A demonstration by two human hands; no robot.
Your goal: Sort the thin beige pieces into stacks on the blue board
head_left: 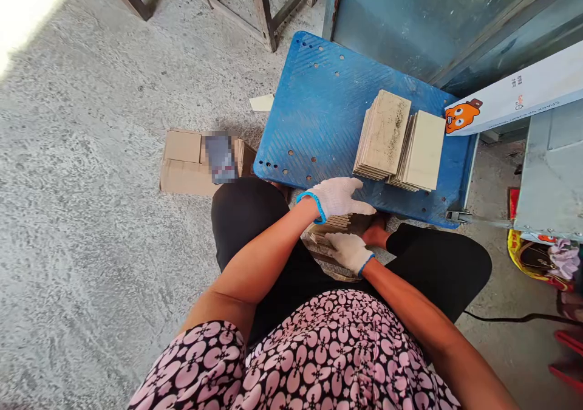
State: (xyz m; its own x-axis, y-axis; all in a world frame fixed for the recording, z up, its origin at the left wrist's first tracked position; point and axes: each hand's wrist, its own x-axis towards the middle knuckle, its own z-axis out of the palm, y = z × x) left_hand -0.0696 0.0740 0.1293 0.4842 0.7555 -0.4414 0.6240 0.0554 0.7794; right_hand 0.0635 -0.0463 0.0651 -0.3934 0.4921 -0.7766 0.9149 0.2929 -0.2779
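My left hand (337, 197), in a white knit glove with a blue cuff, is over the near edge of the blue platform. Its thumb and fingers are spread and nothing is in it. Below, between my knees, my right hand (350, 252) wears a matching glove. Its fingers stretch left by a low stack of thin boards (337, 223); whether they touch it I cannot tell. On the platform, two more piles of thin pale boards stand side by side: the left pile (387, 130) has dark specks on top, the right pile (424, 149) is plainer.
The blue platform (314, 106) has small holes. A white printed box (514, 91) rests at its right end, near a grey metal cabinet (553, 167). On the floor lies a cardboard box (182, 161). Wooden legs (262, 9) stand behind; a black cable (514, 319) runs at right.
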